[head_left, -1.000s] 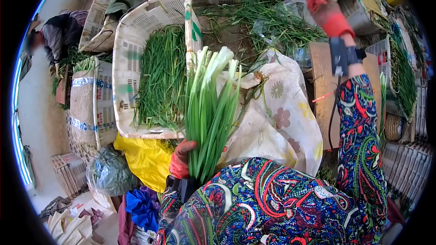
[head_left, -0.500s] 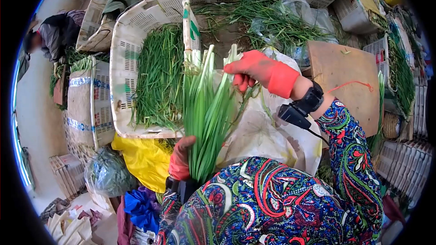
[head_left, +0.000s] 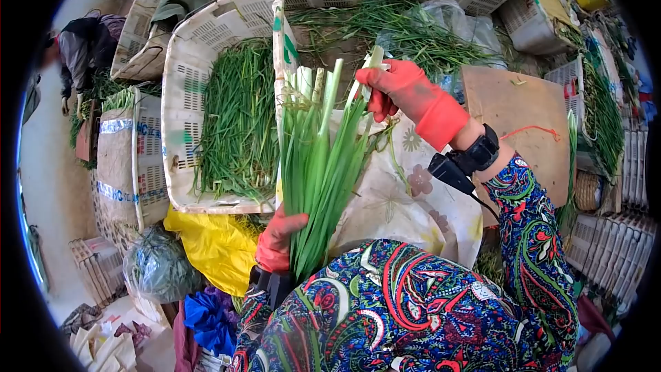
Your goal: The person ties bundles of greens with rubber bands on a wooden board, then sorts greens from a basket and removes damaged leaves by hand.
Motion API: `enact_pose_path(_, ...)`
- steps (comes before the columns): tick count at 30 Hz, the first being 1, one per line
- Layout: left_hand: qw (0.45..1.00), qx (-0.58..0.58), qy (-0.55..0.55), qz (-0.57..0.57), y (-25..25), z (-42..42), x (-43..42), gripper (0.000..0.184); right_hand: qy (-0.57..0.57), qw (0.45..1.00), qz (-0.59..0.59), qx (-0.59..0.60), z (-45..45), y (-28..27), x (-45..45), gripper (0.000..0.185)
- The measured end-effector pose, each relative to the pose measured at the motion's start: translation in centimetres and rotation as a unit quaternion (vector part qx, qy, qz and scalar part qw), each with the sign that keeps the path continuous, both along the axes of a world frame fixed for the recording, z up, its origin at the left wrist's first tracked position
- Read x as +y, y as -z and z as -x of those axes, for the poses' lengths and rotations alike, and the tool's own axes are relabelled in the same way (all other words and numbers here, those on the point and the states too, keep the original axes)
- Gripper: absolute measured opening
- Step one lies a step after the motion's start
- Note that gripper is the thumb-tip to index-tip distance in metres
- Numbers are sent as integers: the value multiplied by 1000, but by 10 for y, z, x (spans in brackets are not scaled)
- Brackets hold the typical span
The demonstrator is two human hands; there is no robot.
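Biggest thing first — the white crate [head_left: 180,107], standing at the person's left, with a deep load of loose greens [head_left: 237,117] lying in it, none of them visibly bundled, so there looks to be plenty there not dealt with. Beside it spreads a floral sheet [head_left: 396,217], pale and creased, running under the raised work, and to the right of that sits a flat brown board [head_left: 516,107].

Now the bunch of stalks [head_left: 315,172]: gathered, upright, pale ends on top, held just beside the crate rather than in it. Gathering looks well along, yet those tops stand uneven, and no band shows around it. That much appears unfinished.

On to the hands, both gloved in red! The left hand [head_left: 279,231] is wrapped round the bunch low down, thumb across the front. The right hand [head_left: 406,93] works at the top — its fingers pinched on one pale stalk end [head_left: 374,60], right at the bunch's edge. Smallest of all, a thin red string [head_left: 533,129] lies loose on the board.
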State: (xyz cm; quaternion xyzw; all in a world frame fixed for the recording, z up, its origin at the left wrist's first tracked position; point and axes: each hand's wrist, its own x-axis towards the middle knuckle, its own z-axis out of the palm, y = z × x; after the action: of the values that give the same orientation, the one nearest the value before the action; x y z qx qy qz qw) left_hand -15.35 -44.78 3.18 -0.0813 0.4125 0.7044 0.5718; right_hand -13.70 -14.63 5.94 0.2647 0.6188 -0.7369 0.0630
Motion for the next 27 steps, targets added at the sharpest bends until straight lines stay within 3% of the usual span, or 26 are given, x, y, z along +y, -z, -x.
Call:
enact_pose_path(3, 998, -25, 29, -44, -16, 1, 11, 65, -46, 990, -128, 38, -1, -11, -8, 22)
enact_pose_path(5, 995, -29, 62, -74, -20, 7, 19, 71, -76, 986, -147, 28, -4, -8, -23, 24)
enact_pose_path(7, 989, -9, 114, -95, -16, 15, 25, 77, -93, 897, -388, 190, -3, 6, -35, 27)
enact_pose_path(8, 989, 28, 126, -75, -12, 16, 28, 74, -80, 889, -409, 191, -3, 7, -39, 26)
enact_pose_path(11, 984, 102, 137, 46, -26, 17, 32, 70, -96, 934, -322, 117, -3, -1, -36, 21)
enact_pose_path(12, 991, 71, 105, 37, -26, 14, 31, 61, -110, 887, -420, 161, -5, 0, -34, 19)
enact_pose_path(15, 999, 31, 3, 41, -14, 10, 21, 54, -108, 915, -352, 166, -11, -10, -36, 15)
enact_pose_path(17, 999, 35, -33, 25, 0, 7, 18, 48, -39, 968, -154, 195, -14, -11, -34, 14)
enact_pose_path(19, 999, 24, -38, 17, 5, 7, 10, 47, 71, 969, 5, 238, -11, -11, -24, 16)
enact_pose_path(23, 999, 19, -29, -12, 1, 6, 5, 47, 65, 969, -129, 201, 5, -29, 49, 18)
enact_pose_path(27, 996, -81, -1, -30, 20, 8, -22, 54, 337, 902, -136, 233, 26, -12, 180, 22)
